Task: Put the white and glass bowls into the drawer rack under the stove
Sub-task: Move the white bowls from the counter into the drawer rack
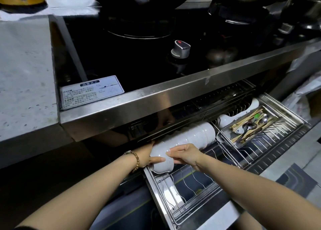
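A row of white bowls point(192, 136) lies on its side in the wire drawer rack point(191, 195), which is pulled out below the stove. Both hands hold the nearest white bowl point(162, 163) at the row's left end. My left hand point(147, 156), with a bead bracelet on the wrist, grips its left side with the thumb across the front. From the right, my right hand point(184, 154) pinches the bowl's upper rim. I see no glass bowl.
A steel cutlery tray point(257, 124) with spoons and chopsticks sits in the rack's right part, with white dishes point(225, 119) behind it. The stove's steel front edge point(173, 94) overhangs the drawer. A knob point(180, 48) and dark pots stand on the cooktop. A grey counter point(22, 73) lies left.
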The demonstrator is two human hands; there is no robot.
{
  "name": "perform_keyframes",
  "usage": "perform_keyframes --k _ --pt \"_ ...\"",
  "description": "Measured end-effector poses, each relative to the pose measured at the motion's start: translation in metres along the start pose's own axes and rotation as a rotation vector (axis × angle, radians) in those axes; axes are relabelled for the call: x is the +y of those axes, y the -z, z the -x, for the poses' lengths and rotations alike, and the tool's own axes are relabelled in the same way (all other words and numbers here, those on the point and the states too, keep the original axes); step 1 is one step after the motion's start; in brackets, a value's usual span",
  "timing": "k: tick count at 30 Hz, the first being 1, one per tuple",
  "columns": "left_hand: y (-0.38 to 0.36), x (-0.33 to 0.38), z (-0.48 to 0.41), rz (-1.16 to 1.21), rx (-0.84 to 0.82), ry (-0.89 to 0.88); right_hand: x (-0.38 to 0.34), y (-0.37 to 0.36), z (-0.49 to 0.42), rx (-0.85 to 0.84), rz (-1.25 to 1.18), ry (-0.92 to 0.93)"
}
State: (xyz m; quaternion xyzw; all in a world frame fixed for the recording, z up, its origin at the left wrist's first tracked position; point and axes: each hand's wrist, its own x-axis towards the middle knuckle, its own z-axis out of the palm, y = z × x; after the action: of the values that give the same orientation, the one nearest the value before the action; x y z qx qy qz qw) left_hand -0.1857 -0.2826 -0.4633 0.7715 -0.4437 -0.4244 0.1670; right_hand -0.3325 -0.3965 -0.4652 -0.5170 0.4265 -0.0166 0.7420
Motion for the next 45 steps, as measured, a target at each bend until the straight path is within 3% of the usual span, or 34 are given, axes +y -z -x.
perform_keyframes --k 18,32,45 --pt "-0.003 -0.004 -0.023 -0.003 -0.016 0.066 0.004 0.001 -0.011 0.201 0.202 0.022" --pt "-0.005 -0.001 -0.023 -0.013 0.012 0.085 0.002 0.01 -0.013 0.186 0.24 -0.029" --pt "0.004 0.019 0.02 -0.092 0.16 0.016 -0.027 0.02 0.028 0.156 0.273 0.133"
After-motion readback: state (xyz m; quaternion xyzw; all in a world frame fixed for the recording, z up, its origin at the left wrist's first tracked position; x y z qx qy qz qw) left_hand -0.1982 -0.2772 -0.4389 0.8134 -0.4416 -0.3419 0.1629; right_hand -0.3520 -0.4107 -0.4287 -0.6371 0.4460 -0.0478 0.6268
